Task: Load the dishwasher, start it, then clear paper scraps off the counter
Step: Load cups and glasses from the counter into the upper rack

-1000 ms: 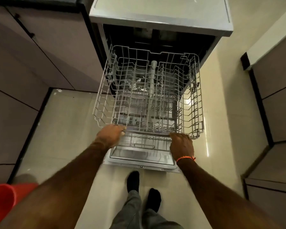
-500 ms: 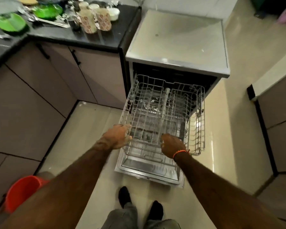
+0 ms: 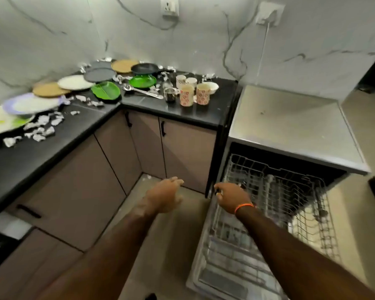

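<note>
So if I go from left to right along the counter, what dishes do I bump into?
White-and-purple plate → tan plate → white plate → green leaf-shaped plate → round green plate → steel cup → two flowery mugs.

Upper left: black counter (image 3: 182,113), two green plates (image 3: 142,81), tan plates (image 3: 49,89), red-flowered white mugs (image 3: 186,95), silver scraps (image 3: 41,126). White grey-veined wall (image 3: 312,50). Orange wristband (image 3: 244,206) is seen lower right.

Marbled wall (image 3: 204,40) with two sockets (image 3: 170,6), brown cabinet doors (image 3: 186,152), pale floor tiles (image 3: 173,245).
</note>
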{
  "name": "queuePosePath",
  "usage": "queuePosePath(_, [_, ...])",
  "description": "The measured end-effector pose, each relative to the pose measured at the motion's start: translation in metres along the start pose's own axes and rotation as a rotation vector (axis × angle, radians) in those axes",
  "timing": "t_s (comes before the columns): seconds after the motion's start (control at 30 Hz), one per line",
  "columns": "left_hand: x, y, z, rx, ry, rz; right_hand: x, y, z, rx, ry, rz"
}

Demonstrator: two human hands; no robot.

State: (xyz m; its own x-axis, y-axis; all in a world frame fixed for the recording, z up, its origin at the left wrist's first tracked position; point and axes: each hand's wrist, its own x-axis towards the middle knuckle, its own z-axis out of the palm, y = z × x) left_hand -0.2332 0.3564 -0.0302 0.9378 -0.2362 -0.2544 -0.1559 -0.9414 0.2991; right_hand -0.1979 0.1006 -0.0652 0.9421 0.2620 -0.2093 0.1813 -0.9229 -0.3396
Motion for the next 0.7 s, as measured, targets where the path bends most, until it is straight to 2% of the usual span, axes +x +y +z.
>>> queuePosePath(0.17, [0.007, -0.077, -0.048, -0.061, 0.084, 0.023, 0.047, -0.058, 0.003, 0.104, 0.034, 0.065])
queuePosePath(0.33, [0.040, -0.133, -0.074, -0.145, 0.097, 0.037, 0.087, -0.090, 0.003, 0.220, 0.065, 0.128])
queuePosePath(0.5, [0.099, -0.165, -0.090, -0.240, 0.120, 0.023, 0.147, -0.100, -0.008, 0.333, 0.100, 0.195])
queuePosePath(0.7, [0.205, -0.184, -0.124, -0.214, 0.135, 0.069, 0.256, -0.096, -0.030, 0.483, 0.196, 0.249])
